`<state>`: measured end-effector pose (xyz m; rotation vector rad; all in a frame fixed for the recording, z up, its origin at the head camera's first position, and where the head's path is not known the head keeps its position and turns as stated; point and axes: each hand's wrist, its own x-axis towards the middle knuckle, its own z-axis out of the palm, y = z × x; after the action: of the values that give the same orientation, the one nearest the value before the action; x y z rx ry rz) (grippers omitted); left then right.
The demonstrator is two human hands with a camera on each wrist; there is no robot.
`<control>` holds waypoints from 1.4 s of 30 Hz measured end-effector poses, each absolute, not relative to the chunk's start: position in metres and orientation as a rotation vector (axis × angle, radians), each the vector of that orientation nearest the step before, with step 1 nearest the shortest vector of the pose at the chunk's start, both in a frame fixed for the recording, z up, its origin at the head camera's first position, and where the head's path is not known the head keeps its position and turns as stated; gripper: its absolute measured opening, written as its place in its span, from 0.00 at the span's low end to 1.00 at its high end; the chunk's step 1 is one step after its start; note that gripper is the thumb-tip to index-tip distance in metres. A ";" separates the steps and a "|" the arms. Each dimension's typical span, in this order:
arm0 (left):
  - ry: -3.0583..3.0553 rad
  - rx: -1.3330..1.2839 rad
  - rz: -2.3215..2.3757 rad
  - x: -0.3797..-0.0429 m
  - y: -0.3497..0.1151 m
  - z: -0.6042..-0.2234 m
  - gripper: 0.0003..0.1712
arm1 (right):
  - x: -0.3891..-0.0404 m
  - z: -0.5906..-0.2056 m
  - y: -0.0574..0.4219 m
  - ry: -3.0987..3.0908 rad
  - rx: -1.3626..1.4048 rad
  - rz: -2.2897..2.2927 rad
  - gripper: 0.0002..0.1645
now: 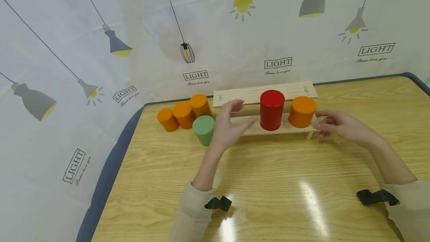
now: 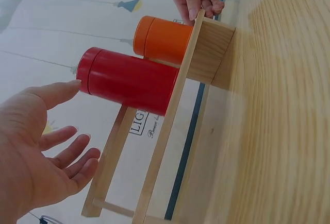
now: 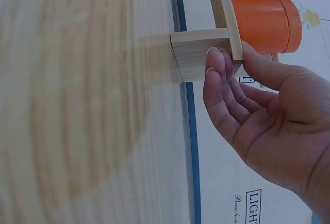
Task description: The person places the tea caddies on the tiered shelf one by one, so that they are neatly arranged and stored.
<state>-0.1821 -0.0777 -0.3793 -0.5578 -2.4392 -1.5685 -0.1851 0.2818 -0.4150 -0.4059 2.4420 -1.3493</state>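
Apparently positioning wooden rack (image 1: 252,129): pinching right end with right hand (image 1: 344,126), holding left hand (image 1: 228,126) empty, loose-fingered, beside red canister (image 1: 271,112). Next, likely calls for gripping left end.

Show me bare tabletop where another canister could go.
Free: the wood-grain table between the forearms, before the pale wooden stand, and right of the right hand. Crowded: left of the stand, three orange cylindrical canisters and a green canister; on its front board, a red cylindrical canister and a short orange canister.
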 end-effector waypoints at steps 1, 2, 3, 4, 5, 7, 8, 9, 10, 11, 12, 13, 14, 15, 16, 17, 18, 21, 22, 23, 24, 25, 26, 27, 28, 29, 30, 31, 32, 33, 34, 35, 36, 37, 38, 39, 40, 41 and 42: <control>-2.436 -0.561 -1.563 -0.182 -0.081 -0.380 0.35 | -0.185 -0.415 0.282 2.442 -0.405 -1.350 0.35; -2.429 -0.566 -1.560 -0.181 -0.084 -0.380 0.34 | -0.185 -0.415 0.282 2.442 -0.406 -1.349 0.35; -2.420 -0.571 -1.555 -0.181 -0.087 -0.380 0.34 | -0.185 -0.415 0.282 2.440 -0.406 -1.350 0.35; -2.412 -0.573 -1.558 -0.180 -0.091 -0.380 0.34 | -0.186 -0.415 0.282 2.442 -0.406 -1.348 0.35; -2.401 -0.576 -1.563 -0.180 -0.094 -0.380 0.34 | -0.186 -0.416 0.282 2.443 -0.406 -1.346 0.35; -2.388 -0.582 -1.560 -0.181 -0.101 -0.381 0.34 | -0.186 -0.416 0.282 2.443 -0.406 -1.344 0.35; -2.387 -0.581 -1.559 -0.180 -0.105 -0.382 0.34 | -0.186 -0.416 0.282 2.444 -0.405 -1.340 0.35; -2.390 -0.577 -1.560 -0.180 -0.108 -0.382 0.35 | -0.187 -0.416 0.282 2.445 -0.404 -1.338 0.35; -2.389 -0.576 -1.564 -0.180 -0.112 -0.382 0.35 | -0.187 -0.416 0.282 2.446 -0.403 -1.336 0.35; -2.389 -0.577 -1.566 -0.180 -0.116 -0.382 0.35 | -0.187 -0.416 0.282 2.446 -0.401 -1.334 0.35; -2.393 -0.574 -1.560 -0.179 -0.120 -0.382 0.35 | -0.187 -0.416 0.282 2.447 -0.400 -1.331 0.35; -2.398 -0.571 -1.553 -0.179 -0.124 -0.383 0.35 | -0.187 -0.416 0.282 2.447 -0.399 -1.331 0.35; -2.403 -0.566 -1.550 -0.179 -0.128 -0.383 0.35 | -0.187 -0.416 0.282 2.448 -0.399 -1.329 0.35; -2.409 -0.563 -1.544 -0.178 -0.132 -0.383 0.35 | -0.187 -0.416 0.282 2.448 -0.398 -1.329 0.35; -2.415 -0.560 -1.530 -0.178 -0.136 -0.384 0.34 | -0.187 -0.416 0.282 2.448 -0.399 -1.331 0.35; -2.424 -0.551 -1.515 -0.178 -0.140 -0.385 0.34 | -0.187 -0.416 0.281 2.448 -0.399 -1.330 0.34; -2.432 -0.542 -1.496 -0.178 -0.143 -0.386 0.34 | -0.187 -0.416 0.281 2.449 -0.398 -1.330 0.34; -2.453 -0.504 -1.458 -0.178 -0.153 -0.388 0.33 | -0.187 -0.416 0.281 2.453 -0.396 -1.326 0.34; -2.460 -0.488 -1.449 -0.177 -0.157 -0.389 0.33 | -0.187 -0.416 0.281 2.454 -0.396 -1.325 0.34; -2.468 -0.471 -1.444 -0.177 -0.160 -0.390 0.33 | -0.187 -0.416 0.281 2.455 -0.394 -1.322 0.34; -2.476 -0.456 -1.439 -0.177 -0.163 -0.391 0.32 | -0.187 -0.416 0.281 2.455 -0.394 -1.322 0.34; -2.486 -0.439 -1.436 -0.177 -0.166 -0.393 0.33 | -0.188 -0.416 0.281 2.453 -0.393 -1.324 0.34; -2.494 -0.424 -1.432 -0.177 -0.169 -0.394 0.33 | -0.188 -0.416 0.281 2.451 -0.392 -1.325 0.34; -2.502 -0.413 -1.428 -0.177 -0.173 -0.395 0.33 | -0.188 -0.416 0.281 2.451 -0.393 -1.325 0.34; -2.509 -0.406 -1.423 -0.177 -0.175 -0.397 0.33 | -0.187 -0.416 0.281 2.449 -0.392 -1.328 0.34; -2.515 -0.400 -1.417 -0.177 -0.178 -0.398 0.33 | -0.187 -0.416 0.281 2.449 -0.391 -1.329 0.34; -2.518 -0.395 -1.415 -0.177 -0.181 -0.400 0.33 | -0.187 -0.416 0.281 2.452 -0.390 -1.326 0.34; -2.522 -0.388 -1.409 -0.177 -0.183 -0.401 0.34 | -0.187 -0.416 0.281 2.453 -0.390 -1.326 0.34; -2.524 -0.383 -1.405 -0.177 -0.186 -0.402 0.34 | -0.187 -0.416 0.281 2.455 -0.391 -1.324 0.34; -2.528 -0.378 -1.400 -0.178 -0.187 -0.402 0.34 | -0.187 -0.416 0.281 2.456 -0.392 -1.325 0.34; -2.530 -0.372 -1.396 -0.179 -0.189 -0.403 0.35 | -0.187 -0.416 0.281 2.455 -0.391 -1.327 0.34; -2.531 -0.367 -1.395 -0.179 -0.190 -0.404 0.35 | -0.187 -0.416 0.281 2.455 -0.391 -1.326 0.34; -2.535 -0.361 -1.393 -0.180 -0.191 -0.405 0.35 | -0.187 -0.416 0.282 2.453 -0.390 -1.327 0.34; -2.539 -0.356 -1.390 -0.181 -0.192 -0.406 0.36 | -0.187 -0.416 0.282 2.449 -0.390 -1.330 0.34; -2.541 -0.353 -1.392 -0.182 -0.193 -0.406 0.36 | -0.187 -0.416 0.282 2.448 -0.389 -1.330 0.35; -2.546 -0.350 -1.392 -0.182 -0.193 -0.407 0.36 | -0.186 -0.417 0.282 2.447 -0.388 -1.330 0.35; -2.551 -0.349 -1.397 -0.182 -0.194 -0.408 0.36 | -0.186 -0.417 0.283 2.445 -0.385 -1.330 0.35; -2.557 -0.349 -1.400 -0.182 -0.194 -0.408 0.37 | -0.187 -0.417 0.283 2.445 -0.385 -1.330 0.35; -2.564 -0.348 -1.400 -0.182 -0.194 -0.409 0.37 | -0.187 -0.418 0.283 2.445 -0.385 -1.329 0.35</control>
<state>-0.1816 -0.1940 -0.4092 -0.3483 -2.5639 -1.3998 -0.1867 0.2826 -0.4177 -0.3846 2.4451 -1.3285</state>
